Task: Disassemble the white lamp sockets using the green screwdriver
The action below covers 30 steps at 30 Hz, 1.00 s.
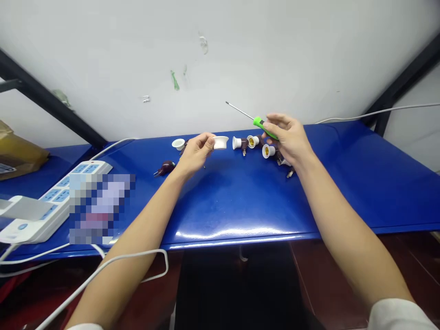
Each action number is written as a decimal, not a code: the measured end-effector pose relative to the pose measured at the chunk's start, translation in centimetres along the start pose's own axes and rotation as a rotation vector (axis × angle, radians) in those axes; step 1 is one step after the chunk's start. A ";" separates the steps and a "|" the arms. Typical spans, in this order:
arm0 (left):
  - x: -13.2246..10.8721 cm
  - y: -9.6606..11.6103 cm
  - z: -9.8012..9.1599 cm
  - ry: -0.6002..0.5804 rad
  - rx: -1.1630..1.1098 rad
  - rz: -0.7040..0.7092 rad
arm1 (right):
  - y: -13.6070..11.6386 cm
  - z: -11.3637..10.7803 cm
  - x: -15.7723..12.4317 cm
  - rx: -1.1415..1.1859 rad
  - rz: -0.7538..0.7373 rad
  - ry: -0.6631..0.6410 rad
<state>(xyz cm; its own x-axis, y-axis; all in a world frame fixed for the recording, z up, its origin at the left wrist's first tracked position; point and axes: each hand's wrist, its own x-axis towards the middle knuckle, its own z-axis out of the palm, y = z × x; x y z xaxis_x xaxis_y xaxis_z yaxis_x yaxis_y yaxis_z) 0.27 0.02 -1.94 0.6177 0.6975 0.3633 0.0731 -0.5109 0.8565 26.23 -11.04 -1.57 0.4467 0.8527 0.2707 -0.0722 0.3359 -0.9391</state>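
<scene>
Between the fingers of my left hand (pixel 196 153) is a white lamp socket (pixel 220 142), its flared rim turned up and to the right, above the blue shelf. My right hand (pixel 288 137) grips a screwdriver (pixel 264 126) by its green handle, the metal shaft pointing up and left. Behind and below that hand lie several white lamp sockets with dark brown plug bases, one (pixel 237 143) on its side and another (pixel 268 151) showing its brass thread. Left of my left hand are a white ring-shaped piece (pixel 178 144) and a dark brown plug part (pixel 166 168).
A white power strip (pixel 57 199) lies on the left of the blue shelf (pixel 220 201), next to a pixelated patch. A white cable (pixel 130 255) loops over my left forearm. A yellow-brown package (pixel 20 153) sits at far left. Black metal posts (pixel 48 98) frame the white wall.
</scene>
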 end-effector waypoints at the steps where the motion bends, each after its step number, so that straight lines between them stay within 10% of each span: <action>1: 0.0 0.1 0.0 -0.006 0.040 0.044 | 0.2 -0.3 0.3 -0.001 -0.017 0.018; 10: -2.6 -0.6 -2.3 -0.036 0.937 0.797 | -1.9 -0.3 -0.8 -0.111 -0.088 0.005; 17: -3.3 -3.5 -5.6 0.059 0.995 0.825 | -5.0 0.0 -3.3 -0.505 0.081 -0.326; 30: -3.2 -3.4 -6.1 0.064 0.956 0.895 | -6.3 1.8 -4.1 -0.627 -0.046 -0.348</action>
<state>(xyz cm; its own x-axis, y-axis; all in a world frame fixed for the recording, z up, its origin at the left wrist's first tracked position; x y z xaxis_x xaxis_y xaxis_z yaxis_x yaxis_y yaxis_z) -6.71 2.60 -3.76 0.7052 -0.0582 0.7066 0.1990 -0.9403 -0.2760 23.25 -15.95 3.58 0.1196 0.9563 0.2666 0.5121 0.1707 -0.8418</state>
